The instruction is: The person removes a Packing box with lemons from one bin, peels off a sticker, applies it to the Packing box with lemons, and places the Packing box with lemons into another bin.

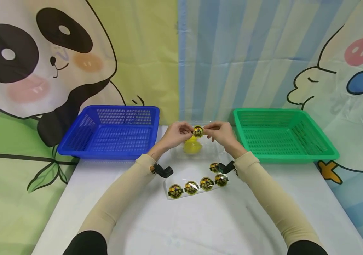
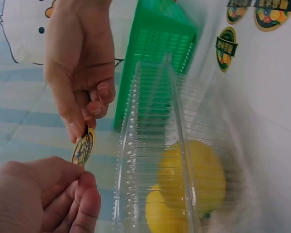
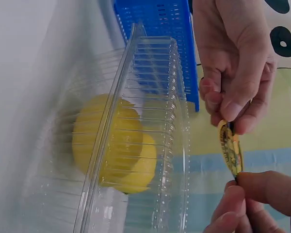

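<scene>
Between both hands, over the far middle of the table, is a round black-and-yellow sticker (image 1: pixel 197 131) with a dark band across it. My left hand (image 1: pixel 179 133) pinches one end of the band between thumb and finger; my right hand (image 1: pixel 221 134) pinches the other. The sticker (image 3: pixel 231 148) appears nearly edge-on in the right wrist view. Just below the hands stands a clear plastic box (image 2: pixel 177 97) with ribbed walls and its lid down. Inside lie yellow fruits (image 3: pixel 106 141) that look like lemons, seen through the plastic.
Nearer on the white table (image 1: pixel 181 226) lies a sheet of matching round stickers (image 1: pixel 175 191), with another sticker (image 1: pixel 214 167) behind them, partly covered by the right wrist camera. A blue basket (image 1: pixel 105 154) stands at left, a green basket (image 1: pixel 296 158) at right. A printed curtain (image 1: pixel 213 60) hangs behind.
</scene>
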A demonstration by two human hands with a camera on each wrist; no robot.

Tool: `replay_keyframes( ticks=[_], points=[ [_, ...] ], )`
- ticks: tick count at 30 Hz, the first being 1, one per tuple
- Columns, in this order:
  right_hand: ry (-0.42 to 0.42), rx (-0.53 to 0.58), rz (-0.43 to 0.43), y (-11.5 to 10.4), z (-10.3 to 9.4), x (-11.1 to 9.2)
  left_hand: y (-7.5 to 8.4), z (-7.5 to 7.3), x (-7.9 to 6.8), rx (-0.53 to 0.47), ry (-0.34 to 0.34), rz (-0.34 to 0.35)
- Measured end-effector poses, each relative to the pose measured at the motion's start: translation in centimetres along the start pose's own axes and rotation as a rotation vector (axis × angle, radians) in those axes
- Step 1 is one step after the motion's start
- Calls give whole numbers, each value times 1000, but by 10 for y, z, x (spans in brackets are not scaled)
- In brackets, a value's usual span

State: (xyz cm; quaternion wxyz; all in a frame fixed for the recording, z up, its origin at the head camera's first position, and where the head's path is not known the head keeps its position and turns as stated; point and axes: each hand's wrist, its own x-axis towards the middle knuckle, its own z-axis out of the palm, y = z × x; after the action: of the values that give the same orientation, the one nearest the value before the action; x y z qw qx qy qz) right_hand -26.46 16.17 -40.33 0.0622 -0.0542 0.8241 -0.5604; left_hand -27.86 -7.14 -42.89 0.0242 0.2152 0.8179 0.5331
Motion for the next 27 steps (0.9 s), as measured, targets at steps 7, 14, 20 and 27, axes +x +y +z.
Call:
replay_keyframes(
  ticks=[7, 14, 20, 27],
  points=[
    [-26, -10, 124, -3, 2, 8, -2, 5, 2, 155, 17, 20],
    [-45, -8, 176, -5, 3, 17, -5, 2, 5, 192, -2, 8],
    [-40, -21, 197, -3, 7, 28, -2, 1, 13, 232, -47, -35],
    [-35, -71, 219, -2, 11, 32, 2, 2, 20, 330, -93, -83]
  ],
)
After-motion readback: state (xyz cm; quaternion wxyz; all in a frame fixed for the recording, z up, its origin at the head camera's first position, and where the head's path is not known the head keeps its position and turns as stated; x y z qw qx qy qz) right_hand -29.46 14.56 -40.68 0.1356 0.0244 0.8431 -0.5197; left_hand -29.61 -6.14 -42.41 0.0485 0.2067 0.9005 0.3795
